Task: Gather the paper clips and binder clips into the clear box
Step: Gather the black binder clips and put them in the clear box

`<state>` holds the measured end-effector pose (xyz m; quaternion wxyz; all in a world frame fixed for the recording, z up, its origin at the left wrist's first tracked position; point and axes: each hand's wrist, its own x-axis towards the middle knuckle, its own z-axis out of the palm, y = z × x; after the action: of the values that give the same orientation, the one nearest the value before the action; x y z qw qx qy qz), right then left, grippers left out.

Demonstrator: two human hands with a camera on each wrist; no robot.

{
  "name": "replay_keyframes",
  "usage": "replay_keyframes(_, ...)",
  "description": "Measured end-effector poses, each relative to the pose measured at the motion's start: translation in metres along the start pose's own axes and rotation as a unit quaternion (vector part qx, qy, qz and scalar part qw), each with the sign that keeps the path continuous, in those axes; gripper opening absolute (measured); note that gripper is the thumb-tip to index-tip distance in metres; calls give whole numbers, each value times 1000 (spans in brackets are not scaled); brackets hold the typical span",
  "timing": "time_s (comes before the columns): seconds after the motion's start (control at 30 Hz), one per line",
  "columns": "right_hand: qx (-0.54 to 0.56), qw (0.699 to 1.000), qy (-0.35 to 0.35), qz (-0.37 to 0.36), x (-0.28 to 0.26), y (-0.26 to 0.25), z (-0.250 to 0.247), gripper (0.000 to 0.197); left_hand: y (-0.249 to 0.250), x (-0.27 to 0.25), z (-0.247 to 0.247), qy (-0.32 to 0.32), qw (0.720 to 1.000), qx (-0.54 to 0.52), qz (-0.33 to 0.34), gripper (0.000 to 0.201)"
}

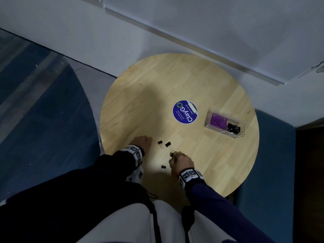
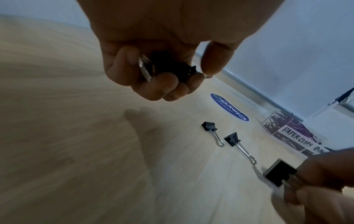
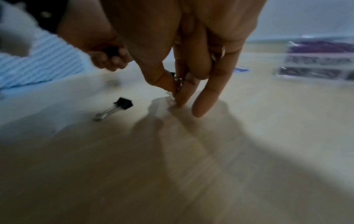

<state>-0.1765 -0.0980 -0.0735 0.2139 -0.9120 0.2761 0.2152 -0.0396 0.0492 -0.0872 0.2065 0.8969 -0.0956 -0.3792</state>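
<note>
Left hand gripping black clips, perhaps several

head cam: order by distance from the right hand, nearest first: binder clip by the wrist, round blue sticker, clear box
1. Binder clip: just left of the right hand, beside the wrist.
2. Round blue sticker: table centre, beyond the hand.
3. Clear box: far right; close to the sticker's range, slightly farther.

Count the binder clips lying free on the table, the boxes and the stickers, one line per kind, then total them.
binder clips lying free: 3
box: 1
sticker: 1
Total: 5
Clips held in the left hand and the right hand are not counted.
</note>
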Motion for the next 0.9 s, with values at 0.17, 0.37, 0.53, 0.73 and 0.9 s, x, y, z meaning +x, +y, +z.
replay_keyframes(0.17, 309, 944, 27, 112, -3, 19, -7, 33, 8, -1, 8, -49, 992, 114, 18, 64)
replay_keyframes(0.37, 357, 909, -51, 209, 9, 28, -23, 18, 27, 4, 7, -7, 971, 210, 112, 44)
replay_keyframes(0.53, 186, 971, -80, 130, 17, 8, -41, 46, 29, 16, 6, -38, 933, 284, 219, 51)
replay_keyframes(0.73, -25, 999, -24, 23, 30, -18, -39, 36, 14, 21, 5, -58, 943, 288, 158, 39)
replay_keyframes(0.9, -52, 998, -10, -15, 37, -25, -20, 27, -8, 5, 2, 6, 931, 304, 202, 50)
